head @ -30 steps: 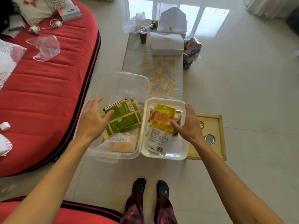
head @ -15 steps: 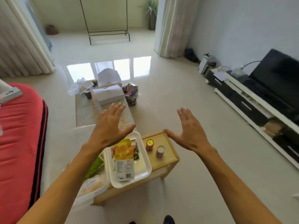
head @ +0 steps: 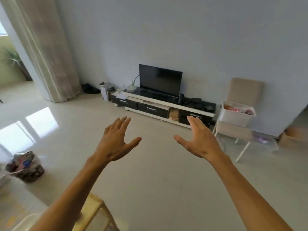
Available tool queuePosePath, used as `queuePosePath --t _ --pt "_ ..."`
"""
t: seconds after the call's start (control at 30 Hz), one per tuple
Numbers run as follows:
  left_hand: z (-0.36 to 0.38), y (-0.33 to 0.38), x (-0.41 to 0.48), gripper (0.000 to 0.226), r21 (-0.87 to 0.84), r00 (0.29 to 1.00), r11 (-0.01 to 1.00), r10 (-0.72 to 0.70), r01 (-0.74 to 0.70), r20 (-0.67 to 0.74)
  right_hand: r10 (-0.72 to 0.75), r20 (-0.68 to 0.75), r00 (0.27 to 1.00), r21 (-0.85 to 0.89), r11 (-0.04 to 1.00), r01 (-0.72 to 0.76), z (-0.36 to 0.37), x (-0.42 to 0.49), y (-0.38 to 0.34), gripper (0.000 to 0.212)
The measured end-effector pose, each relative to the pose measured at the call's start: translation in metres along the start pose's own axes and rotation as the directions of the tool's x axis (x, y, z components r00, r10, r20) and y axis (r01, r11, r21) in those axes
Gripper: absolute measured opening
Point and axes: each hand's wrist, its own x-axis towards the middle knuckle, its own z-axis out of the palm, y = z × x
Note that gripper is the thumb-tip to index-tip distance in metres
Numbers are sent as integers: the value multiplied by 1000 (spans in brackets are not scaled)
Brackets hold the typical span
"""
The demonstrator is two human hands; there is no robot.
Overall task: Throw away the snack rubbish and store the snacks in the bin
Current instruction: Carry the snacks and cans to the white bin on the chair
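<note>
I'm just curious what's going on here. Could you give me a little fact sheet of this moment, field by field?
left hand: raised, open, empty
right hand: raised, open, empty
waste basket: far left, filled with colourful rubbish
box: on the chair
TV: dark, on a low stand

A: What sort of place is shown?
B: A home's living room; a television (head: 160,80) is set on a low media cabinet (head: 150,109).
A: Anything more?
B: A floor-length curtain (head: 50,55) and a padded chair (head: 245,90) are seen.
</note>
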Motion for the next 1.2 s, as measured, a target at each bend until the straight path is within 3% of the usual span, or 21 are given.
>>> queuePosePath --t 0.4,0.63,1.0,1.2 --pt "130 246 178 107 -84 945 945 320 -315 67 334 -101 937 -62 938 -341 -96 13 266 100" --pt "206 317 283 114 -116 903 909 414 -401 118 419 -142 897 -72 899 -432 -100 69 369 102" --pt "286 392 488 104 -147 859 872 487 -467 158 512 -175 841 -47 849 -527 -116 210 507 102" --pt "337 435 577 110 -150 858 881 472 -449 204 540 -176 823 -48 831 -555 -110 271 594 105"
